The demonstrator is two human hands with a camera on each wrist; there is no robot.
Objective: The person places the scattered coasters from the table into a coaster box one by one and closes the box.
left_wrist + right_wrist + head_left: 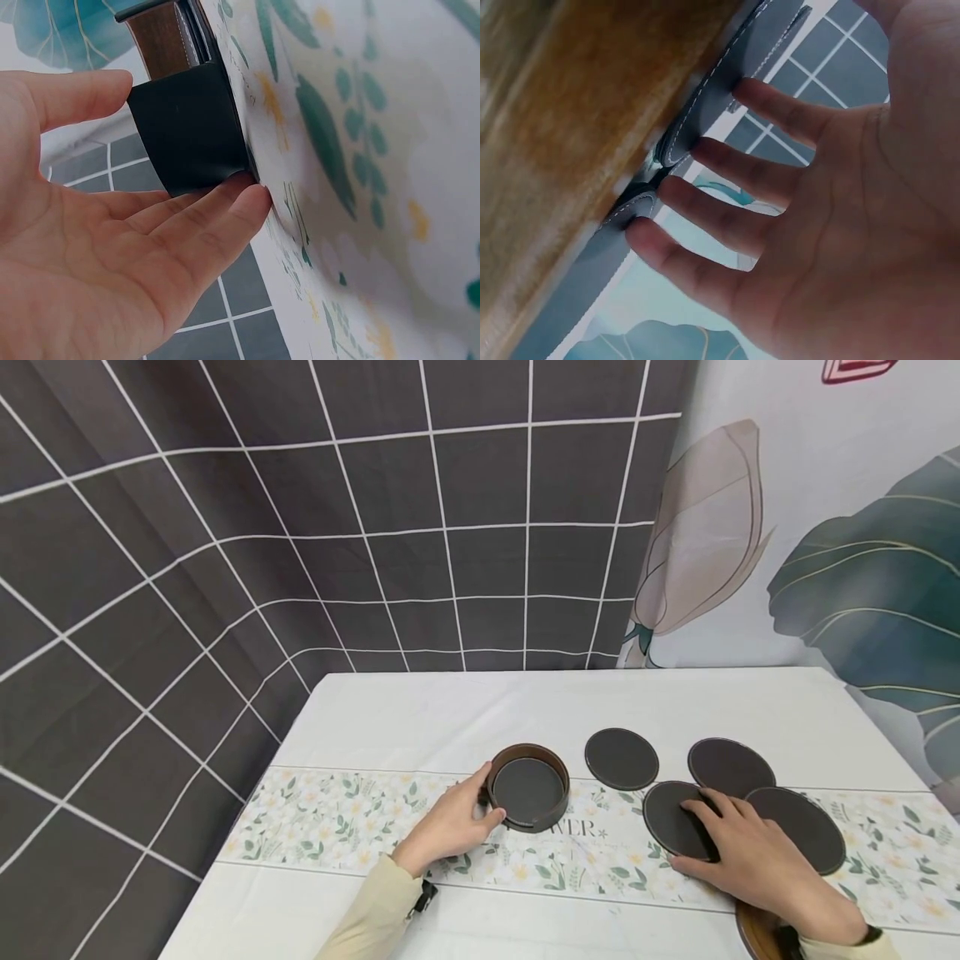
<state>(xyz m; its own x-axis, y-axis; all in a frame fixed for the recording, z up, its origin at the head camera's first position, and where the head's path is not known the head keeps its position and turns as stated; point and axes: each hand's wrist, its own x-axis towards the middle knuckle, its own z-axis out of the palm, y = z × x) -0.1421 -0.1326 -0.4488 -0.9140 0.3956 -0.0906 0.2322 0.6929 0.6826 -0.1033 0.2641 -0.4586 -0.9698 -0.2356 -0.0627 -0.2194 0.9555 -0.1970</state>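
My left hand (453, 822) holds the side of a round, dark coaster holder (517, 752) with a brown inner wall. In the left wrist view, the thumb is at the upper edge of the holder (187, 124) and the fingers reach under its lower edge by the cloth. My right hand (757, 860) reaches over a black round coaster (667, 818), its thumb by the near edge and a fingertip on top. The right wrist view shows these fingers spread, tips against dark, stitched coasters (716, 97). Part of the coaster is hidden under the hand.
More black coasters lie on the table: one (621, 760) right of the holder, one (729, 767) farther back, one (810, 831) beyond the right hand. A brown round piece (756, 931) sits under the right wrist. A floral runner (315, 814) crosses the white table (420, 714).
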